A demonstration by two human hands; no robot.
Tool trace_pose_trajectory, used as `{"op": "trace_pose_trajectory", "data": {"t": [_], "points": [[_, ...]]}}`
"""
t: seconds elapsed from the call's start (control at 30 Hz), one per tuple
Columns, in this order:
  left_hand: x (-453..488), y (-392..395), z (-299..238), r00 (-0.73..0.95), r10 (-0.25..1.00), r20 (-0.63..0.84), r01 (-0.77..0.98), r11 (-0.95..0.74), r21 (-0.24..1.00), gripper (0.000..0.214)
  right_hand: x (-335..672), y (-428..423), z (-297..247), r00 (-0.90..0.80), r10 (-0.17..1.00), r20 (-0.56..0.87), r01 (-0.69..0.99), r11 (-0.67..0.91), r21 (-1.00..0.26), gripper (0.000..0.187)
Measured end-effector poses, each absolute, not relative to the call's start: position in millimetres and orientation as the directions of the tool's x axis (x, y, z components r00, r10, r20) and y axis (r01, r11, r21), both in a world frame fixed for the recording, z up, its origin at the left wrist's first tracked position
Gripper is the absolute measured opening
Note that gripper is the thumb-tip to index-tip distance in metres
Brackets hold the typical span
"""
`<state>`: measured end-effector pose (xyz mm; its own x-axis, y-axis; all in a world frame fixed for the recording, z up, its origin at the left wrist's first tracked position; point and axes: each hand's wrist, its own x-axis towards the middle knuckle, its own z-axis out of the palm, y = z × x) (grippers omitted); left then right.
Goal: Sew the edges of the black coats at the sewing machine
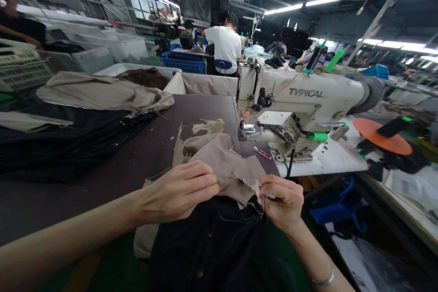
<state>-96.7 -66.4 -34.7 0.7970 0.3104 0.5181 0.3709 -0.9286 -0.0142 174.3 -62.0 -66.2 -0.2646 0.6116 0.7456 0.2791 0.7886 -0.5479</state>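
Note:
A piece of beige fabric [219, 153] lies partly on the table edge and is stretched between my two hands. My left hand [183, 189] is closed on its left side, fingers pinched over the cloth. At the frayed right edge, my right hand [282, 198] pinches the same fabric, with loose threads hanging by the fingers. Below is a dark cloth with brass-coloured buttons [205, 246]; whether it is joined to the beige piece I cannot tell. Pink thread snips [262, 152] rest on the table just beyond my right hand.
A sewing machine [301, 96] stands at the right of the brown table [153, 146]. Beige garments [102, 89] and dark garments [68, 132] are heaped at left. An orange disc [381, 136] sits far right. A person in a white shirt [224, 45] sits ahead.

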Motion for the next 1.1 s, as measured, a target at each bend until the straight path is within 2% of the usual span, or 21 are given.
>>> {"op": "trace_pose_trajectory", "data": {"t": [0.03, 0.1, 0.2, 0.23, 0.27, 0.33, 0.37, 0.4, 0.5, 0.53, 0.6, 0.63, 0.67, 0.77, 0.83, 1.03, 1.1], "points": [[-95, -69, -35, 0.785, 0.343, 0.516, 0.374, -0.926, 0.046, 0.029, 174, -62, -67, -0.252, 0.621, 0.742, 0.275, 0.781, -0.561, 0.019], [-91, -74, -31, 0.749, 0.454, 0.482, 0.383, -0.891, 0.243, 0.024, 175, -62, -70, -0.232, 0.653, 0.721, 0.249, 0.756, -0.605, 0.016], [-86, -77, -20, 0.702, 0.625, 0.342, 0.383, -0.736, 0.559, 0.012, 174, -60, -76, -0.197, 0.746, 0.636, 0.231, 0.666, -0.709, 0.012], [-85, -77, -16, 0.696, 0.654, 0.297, 0.378, -0.685, 0.623, 0.006, 174, -60, -77, -0.18, 0.782, 0.596, 0.233, 0.623, -0.747, 0.012], [-83, -77, -13, 0.693, 0.673, 0.258, 0.379, -0.645, 0.663, 0.011, 173, -59, -79, -0.172, 0.813, 0.556, 0.232, 0.582, -0.779, 0.016], [-78, -76, -10, 0.667, 0.706, 0.237, 0.41, -0.613, 0.675, 0.045, 171, -58, -78, -0.181, 0.84, 0.512, 0.214, 0.542, -0.813, 0.03], [-75, -75, -9, 0.653, 0.718, 0.241, 0.432, -0.615, 0.66, 0.055, 170, -58, -76, -0.213, 0.832, 0.512, 0.204, 0.551, -0.809, 0.035], [-72, -73, -10, 0.646, 0.724, 0.243, 0.452, -0.619, 0.642, 0.054, 170, -57, -73, -0.257, 0.813, 0.522, 0.202, 0.574, -0.794, 0.033], [-63, -69, -12, 0.654, 0.719, 0.236, 0.468, -0.63, 0.62, 0.018, 174, -56, -54, -0.398, 0.773, 0.494, 0.219, 0.603, -0.767, 0.023], [-61, -68, -12, 0.663, 0.711, 0.233, 0.457, -0.631, 0.627, 0.013, 176, -56, -45, -0.436, 0.772, 0.463, 0.205, 0.586, -0.784, 0.031], [-59, -66, -12, 0.662, 0.712, 0.235, 0.448, -0.627, 0.637, 0.012, 180, -57, -26, -0.499, 0.765, 0.407, 0.15, 0.539, -0.829, 0.062], [-59, -65, -11, 0.655, 0.718, 0.234, 0.454, -0.622, 0.638, 0.012, 181, -58, -16, -0.532, 0.753, 0.388, 0.131, 0.526, -0.84, 0.071], [-59, -64, -11, 0.646, 0.729, 0.227, 0.47, -0.613, 0.635, 0.013, 181, -59, -7, -0.556, 0.742, 0.376, 0.133, 0.526, -0.84, 0.07], [-60, -64, -11, 0.618, 0.764, 0.186, 0.529, -0.579, 0.62, 0.016, 178, -61, 12, -0.558, 0.766, 0.32, 0.246, 0.521, -0.817, 0.039], [-59, -63, -11, 0.607, 0.778, 0.165, 0.553, -0.562, 0.616, 0.019, 175, -60, 17, -0.526, 0.808, 0.265, 0.299, 0.468, -0.832, 0.028], [-51, -63, -11, 0.583, 0.792, 0.18, 0.575, -0.559, 0.597, 0.024, 172, -47, 13, -0.51, 0.86, 0.02, 0.177, 0.128, -0.976, 0.035], [-50, -61, -10, 0.576, 0.793, 0.198, 0.574, -0.566, 0.592, 0.023, 171, -43, 11, -0.483, 0.875, 0.007, 0.163, 0.098, -0.982, 0.034]]}}
